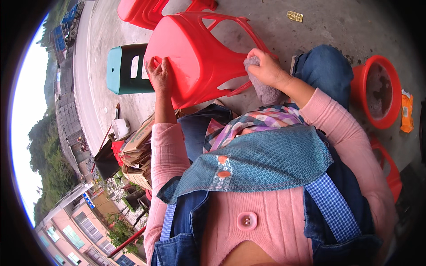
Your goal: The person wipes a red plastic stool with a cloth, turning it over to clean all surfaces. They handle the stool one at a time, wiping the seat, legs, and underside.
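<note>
A red plastic stool (176, 50) lies tipped in front of my knees, its seat facing left and its legs pointing right. My left hand (160, 74) holds it at the seat, with thumb and fingers bent against the red surface. In my right hand (268, 69) is a bunched grey-purple cloth (263, 86), which hangs down beside the stool's legs. Part of the cloth touches or nearly touches a leg; the exact contact is hidden by my fingers.
A green plastic stool (114, 69) stands behind the red one, and another red stool (141, 11) is beyond. To my right are a red bucket (396, 96) of murky water and an orange packet (406, 111). Flattened cardboard (139, 136) lies left; a blister pack (295, 16) is on the concrete.
</note>
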